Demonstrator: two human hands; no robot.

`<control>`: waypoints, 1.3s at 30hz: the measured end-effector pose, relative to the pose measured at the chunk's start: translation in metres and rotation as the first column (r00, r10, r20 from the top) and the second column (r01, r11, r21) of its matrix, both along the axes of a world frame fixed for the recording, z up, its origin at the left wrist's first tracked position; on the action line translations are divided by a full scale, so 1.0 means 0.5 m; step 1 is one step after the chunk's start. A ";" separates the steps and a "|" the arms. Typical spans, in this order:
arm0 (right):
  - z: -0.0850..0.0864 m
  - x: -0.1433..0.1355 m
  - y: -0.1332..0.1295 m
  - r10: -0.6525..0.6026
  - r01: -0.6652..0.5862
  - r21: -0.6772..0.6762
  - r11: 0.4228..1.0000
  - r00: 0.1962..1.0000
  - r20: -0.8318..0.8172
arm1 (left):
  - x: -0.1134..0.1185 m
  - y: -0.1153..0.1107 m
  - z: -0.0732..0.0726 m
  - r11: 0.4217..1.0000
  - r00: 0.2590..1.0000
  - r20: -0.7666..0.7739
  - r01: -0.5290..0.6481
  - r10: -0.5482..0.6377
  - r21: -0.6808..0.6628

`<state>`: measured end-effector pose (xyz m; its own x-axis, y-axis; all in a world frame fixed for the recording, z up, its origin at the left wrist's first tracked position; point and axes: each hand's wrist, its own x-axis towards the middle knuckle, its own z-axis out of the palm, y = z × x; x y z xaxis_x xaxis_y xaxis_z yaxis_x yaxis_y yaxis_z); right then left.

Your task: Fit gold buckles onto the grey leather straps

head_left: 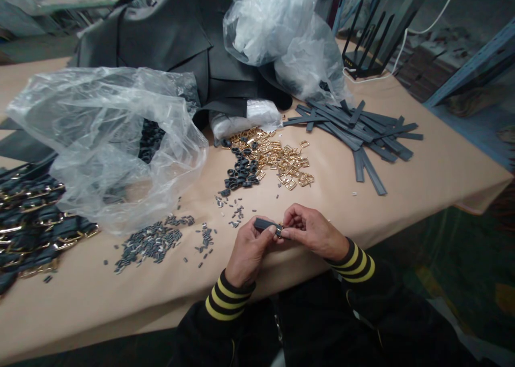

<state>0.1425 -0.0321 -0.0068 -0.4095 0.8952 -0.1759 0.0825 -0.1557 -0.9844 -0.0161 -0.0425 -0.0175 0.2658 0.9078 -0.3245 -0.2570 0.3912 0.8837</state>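
Note:
Between both hands, just above the table's front edge, is a short dark strap [263, 224] with a small gold buckle [278, 231] on it. My left hand [250, 246] grips the strap, its thumb pressed on top near the buckle. My right hand [314, 232] pinches the buckle end with thumb and fingers; part of the strap is hidden there. Beyond the hands lie a heap of gold buckles [287, 163] and a cluster of dark loops [242, 173]. Small dark pieces [151, 242] are scattered in a pile to the left.
Dark flat strips [362, 128] lie crisscrossed at the right. A clear plastic bag [100, 98] spreads over the left, beside stacked straps with gold buckles [32, 217]. Dark sheet material [161, 39], another plastic bag [273, 21] and a black router [364, 58] with a white cable stand at the back.

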 end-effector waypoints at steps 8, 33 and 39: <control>-0.008 0.003 0.008 -0.141 0.126 0.097 0.987 0.976 0.165 | 0.007 -0.028 0.032 0.973 0.930 -0.365 0.036 0.050 0.227; 0.033 0.018 0.027 0.242 -0.286 0.092 0.954 0.912 0.332 | -0.048 0.008 0.021 0.960 0.959 0.135 0.263 -0.249 -0.095; 0.031 0.020 0.036 0.303 -0.314 0.003 0.949 0.918 0.258 | -0.055 0.010 0.007 0.995 0.992 -0.080 0.093 -0.095 -0.024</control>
<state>0.1527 -0.0139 0.0085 -0.6139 0.7408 -0.2727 0.3645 -0.0404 -0.9303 -0.0436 -0.0376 -0.0139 0.3219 0.8730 -0.3664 -0.1459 0.4281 0.8919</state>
